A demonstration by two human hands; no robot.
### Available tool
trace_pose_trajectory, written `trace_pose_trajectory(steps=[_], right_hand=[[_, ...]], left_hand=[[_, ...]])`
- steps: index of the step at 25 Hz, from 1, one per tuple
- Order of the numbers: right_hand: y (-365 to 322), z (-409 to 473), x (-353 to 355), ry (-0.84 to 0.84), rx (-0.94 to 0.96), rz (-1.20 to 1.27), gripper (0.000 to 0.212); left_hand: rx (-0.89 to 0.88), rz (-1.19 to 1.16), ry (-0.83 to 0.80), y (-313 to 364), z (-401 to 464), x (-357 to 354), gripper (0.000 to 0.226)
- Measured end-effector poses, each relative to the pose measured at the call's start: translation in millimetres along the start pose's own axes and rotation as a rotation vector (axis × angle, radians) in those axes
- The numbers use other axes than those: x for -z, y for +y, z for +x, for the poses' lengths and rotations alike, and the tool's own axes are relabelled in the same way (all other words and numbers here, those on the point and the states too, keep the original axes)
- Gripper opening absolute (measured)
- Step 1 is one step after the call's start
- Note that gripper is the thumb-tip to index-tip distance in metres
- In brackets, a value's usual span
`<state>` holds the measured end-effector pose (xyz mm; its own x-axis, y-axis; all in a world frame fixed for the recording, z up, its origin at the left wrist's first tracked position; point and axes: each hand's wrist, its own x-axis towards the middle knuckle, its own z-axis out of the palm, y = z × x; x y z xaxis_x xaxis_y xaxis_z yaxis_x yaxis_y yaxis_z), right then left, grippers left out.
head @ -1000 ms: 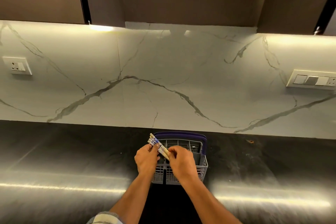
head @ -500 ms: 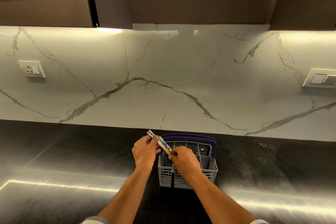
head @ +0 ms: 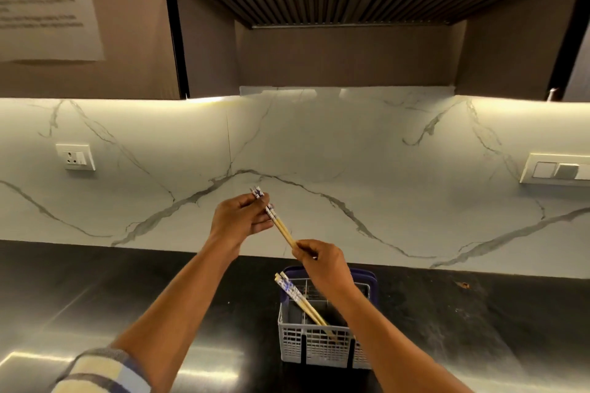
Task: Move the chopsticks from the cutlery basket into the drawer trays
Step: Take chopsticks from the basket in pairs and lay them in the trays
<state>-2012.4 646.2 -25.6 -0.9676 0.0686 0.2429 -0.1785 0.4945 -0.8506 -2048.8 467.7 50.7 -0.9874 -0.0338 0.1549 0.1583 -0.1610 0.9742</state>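
Your left hand and right hand grip a chopstick pair above the basket. More chopsticks lean inside it.

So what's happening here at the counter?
A person is emptying chopsticks out of a cutlery basket on the dark counter. The left hand and right hand hold a pair of chopsticks in the air above it. Another pair leans inside the basket. No drawer is in view.
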Motion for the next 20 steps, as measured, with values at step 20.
trace_pose_trajectory(steps=[20], right_hand=[[53.4,-228.8,-2.3,-0.266,-0.465,0.442,0.015]], left_hand=[[0.426,0.024,-0.398,-81.6,-142.0,-4.6,0.019]])
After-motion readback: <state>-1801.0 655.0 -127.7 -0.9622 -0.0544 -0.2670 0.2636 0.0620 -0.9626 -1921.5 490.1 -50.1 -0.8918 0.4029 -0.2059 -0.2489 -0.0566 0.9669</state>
